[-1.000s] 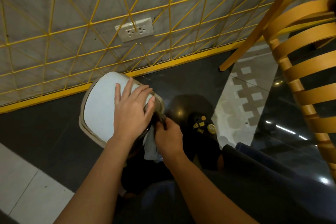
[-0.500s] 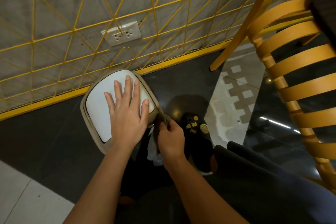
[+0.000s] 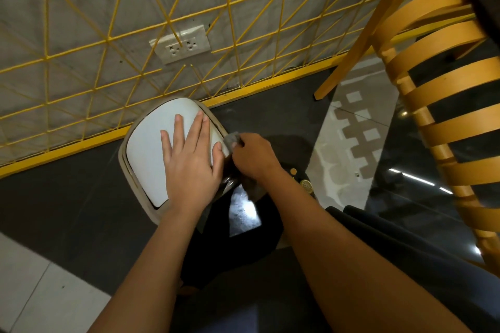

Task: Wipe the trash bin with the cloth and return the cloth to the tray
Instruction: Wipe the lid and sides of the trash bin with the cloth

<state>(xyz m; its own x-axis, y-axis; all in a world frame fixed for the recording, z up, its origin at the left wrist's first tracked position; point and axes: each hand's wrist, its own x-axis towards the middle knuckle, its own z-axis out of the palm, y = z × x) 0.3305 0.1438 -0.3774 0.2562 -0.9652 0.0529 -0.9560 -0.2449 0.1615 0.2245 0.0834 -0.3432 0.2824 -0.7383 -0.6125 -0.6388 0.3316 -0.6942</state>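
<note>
A person's left hand (image 3: 189, 162) lies flat, fingers spread, on the white lid of the trash bin (image 3: 151, 149) by the yellow-gridded wall, apparently steadying it, while the right hand (image 3: 254, 155) pinches a grey cloth (image 3: 232, 139) against the bin's rim. No tray is visible.

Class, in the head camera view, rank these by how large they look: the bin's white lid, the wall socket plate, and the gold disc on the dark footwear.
1. White lid, largest, though partly covered by the left hand.
2. Wall socket plate.
3. Gold disc, smallest.
</note>
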